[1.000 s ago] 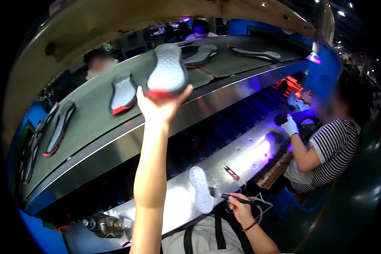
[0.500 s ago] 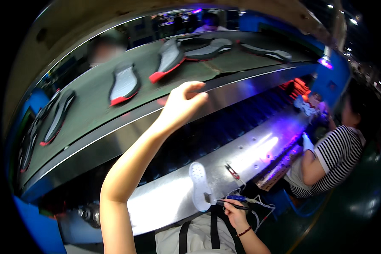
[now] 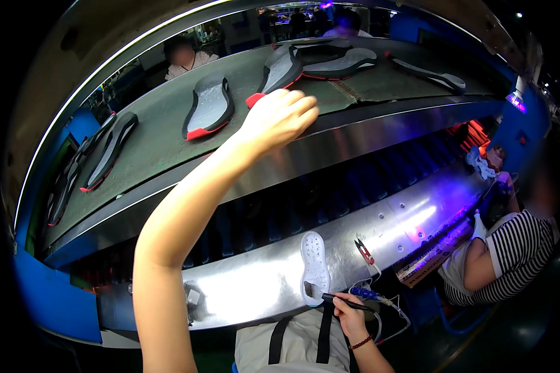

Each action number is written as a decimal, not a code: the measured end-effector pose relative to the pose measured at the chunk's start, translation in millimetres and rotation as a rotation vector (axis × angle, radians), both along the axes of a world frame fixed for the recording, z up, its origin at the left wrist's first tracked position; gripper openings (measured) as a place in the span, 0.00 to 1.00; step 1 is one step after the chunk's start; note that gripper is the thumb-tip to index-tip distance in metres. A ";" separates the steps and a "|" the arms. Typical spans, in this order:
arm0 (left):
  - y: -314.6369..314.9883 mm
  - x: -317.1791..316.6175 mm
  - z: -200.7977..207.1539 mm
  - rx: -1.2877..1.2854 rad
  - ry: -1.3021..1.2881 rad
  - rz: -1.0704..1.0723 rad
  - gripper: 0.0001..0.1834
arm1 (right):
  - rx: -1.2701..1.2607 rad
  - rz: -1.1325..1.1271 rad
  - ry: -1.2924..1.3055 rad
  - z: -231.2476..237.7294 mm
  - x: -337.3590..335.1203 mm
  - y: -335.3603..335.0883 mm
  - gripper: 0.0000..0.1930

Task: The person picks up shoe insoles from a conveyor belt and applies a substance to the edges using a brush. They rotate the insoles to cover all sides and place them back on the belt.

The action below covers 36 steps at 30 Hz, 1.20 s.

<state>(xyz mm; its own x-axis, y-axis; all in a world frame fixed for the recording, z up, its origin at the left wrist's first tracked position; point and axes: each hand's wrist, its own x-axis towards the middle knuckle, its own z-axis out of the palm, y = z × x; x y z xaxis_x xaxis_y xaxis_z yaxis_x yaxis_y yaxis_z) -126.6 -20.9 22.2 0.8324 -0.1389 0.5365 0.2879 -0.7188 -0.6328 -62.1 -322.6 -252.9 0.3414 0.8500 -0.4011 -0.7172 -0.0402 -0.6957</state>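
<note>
My right hand [image 3: 351, 316] is closed around the black handle of a brush [image 3: 336, 299]. Its dark, flat tip rests on the wide lower end of a white shoe sole [image 3: 315, 264] with small holes, lying on a metal bench. My left arm reaches forward across the bench to the green belt. There my left hand [image 3: 280, 121] has curled fingers, their tips hidden, beside the red heel of a grey-and-black shoe sole [image 3: 279, 69]. Whether it touches that sole I cannot tell. Another grey sole with a red heel [image 3: 209, 107] lies left of my hand.
More soles lie on the belt [image 3: 149, 149], including one at the far right [image 3: 426, 73]. Red-handled snippers [image 3: 364, 251] and a blue connector with cables [image 3: 373, 294] are right of the white sole. A co-worker in a striped shirt [image 3: 516, 255] sits at the right by a cardboard box [image 3: 432, 255].
My left hand has moved farther over the belt, and its fingers, apart before, are now curled. The view has shifted left. My right hand keeps the brush on the white sole.
</note>
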 end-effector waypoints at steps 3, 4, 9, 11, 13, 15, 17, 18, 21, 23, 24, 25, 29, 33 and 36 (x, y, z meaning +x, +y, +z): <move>10.2 31.7 8.8 -0.157 0.065 0.042 0.10 | -0.004 0.026 0.002 0.9 -3.7 4.4 0.07; 11.8 43.6 7.5 -0.266 0.042 0.088 0.10 | -0.013 0.020 0.005 0.1 -3.9 4.1 0.07; 47.1 91.6 -5.9 -0.488 0.007 0.422 0.13 | -0.053 0.002 0.030 4.8 -4.4 4.2 0.08; 62.7 99.7 -6.4 -0.450 0.036 0.617 0.15 | -0.061 0.007 0.031 2.5 -3.6 2.4 0.08; 83.0 106.7 -6.1 -0.445 0.161 0.767 0.17 | -0.076 0.007 0.027 0.6 -3.9 0.1 0.08; 91.1 112.6 -5.7 -0.404 0.190 0.816 0.18 | -0.105 0.005 0.034 -3.5 -2.1 -1.7 0.08; 93.2 116.0 -6.1 -0.376 0.168 0.795 0.17 | -0.120 0.003 0.043 -8.8 0.0 -1.3 0.09; 97.1 116.1 -7.4 -0.396 0.123 0.753 0.16 | -0.119 0.002 0.045 -10.8 -0.3 -1.6 0.09; 102.0 113.9 -5.3 -0.332 0.135 0.682 0.15 | -0.125 0.004 0.074 -13.5 -1.4 -1.0 0.09; 102.5 117.1 -6.6 -0.264 0.059 0.508 0.15 | -0.133 0.002 0.091 -14.3 -0.9 0.6 0.09; 99.5 120.0 -11.8 -0.141 -0.080 0.331 0.12 | -0.141 0.004 0.097 -13.6 -1.8 -0.4 0.09; 97.7 124.4 -12.1 -0.078 -0.093 0.254 0.12 | -0.144 0.006 0.104 -13.2 -2.1 0.6 0.09; 77.0 136.7 -4.1 -0.056 -0.049 0.087 0.13 | -0.137 -0.006 0.129 -9.3 -3.6 -0.9 0.09; 59.8 127.7 4.9 -0.246 0.024 -0.073 0.15 | -0.123 -0.003 0.105 -7.3 -6.9 -5.1 0.09; 9.5 120.2 15.8 -0.528 -0.045 -0.268 0.19 | -0.119 -0.035 0.092 -4.9 -5.3 -6.4 0.09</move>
